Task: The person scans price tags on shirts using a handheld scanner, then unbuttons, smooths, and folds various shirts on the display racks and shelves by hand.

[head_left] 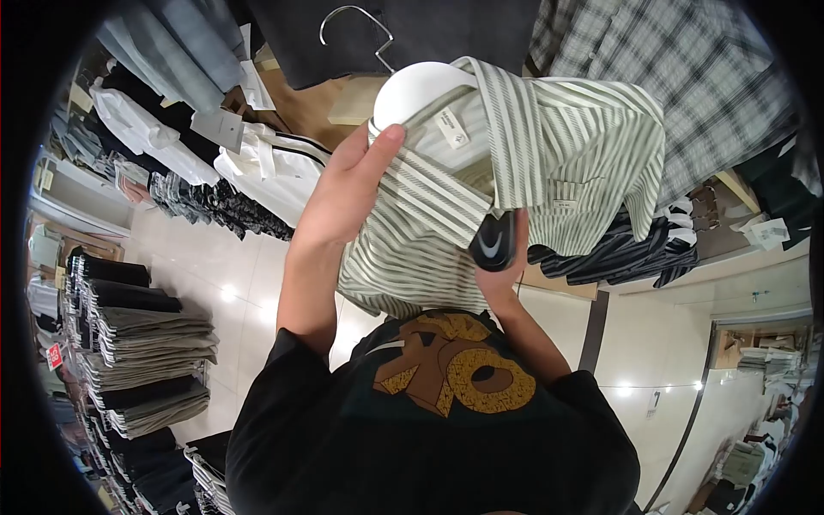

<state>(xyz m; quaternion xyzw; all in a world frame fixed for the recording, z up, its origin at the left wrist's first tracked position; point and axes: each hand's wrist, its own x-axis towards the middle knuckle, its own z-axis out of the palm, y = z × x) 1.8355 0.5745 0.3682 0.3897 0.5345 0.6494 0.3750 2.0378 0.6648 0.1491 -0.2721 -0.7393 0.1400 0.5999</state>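
A short-sleeved shirt with green-grey and white stripes (412,270) hangs in front of me on a white hanger (416,93) with a metal hook. My left hand (348,184) is closed on the left side of its collar, thumb on top of the cloth. Inside the neck a white label (453,127) shows. Below the collar opening, my right hand (502,279) is wrapped round a black rounded object (494,242) with a pale curved mark. Its upper part is hidden by the shirt, so its kind is unclear. A small tag (565,196) sits on the shirt's chest.
Grey plaid shirts (661,86) hang at the upper right, with dark striped garments (618,249) below. White clothes (266,167) hang at the left. A rack of folded trousers (150,343) stands lower left on the tiled floor (232,287). Dark cloth (455,34) hangs behind the hanger.
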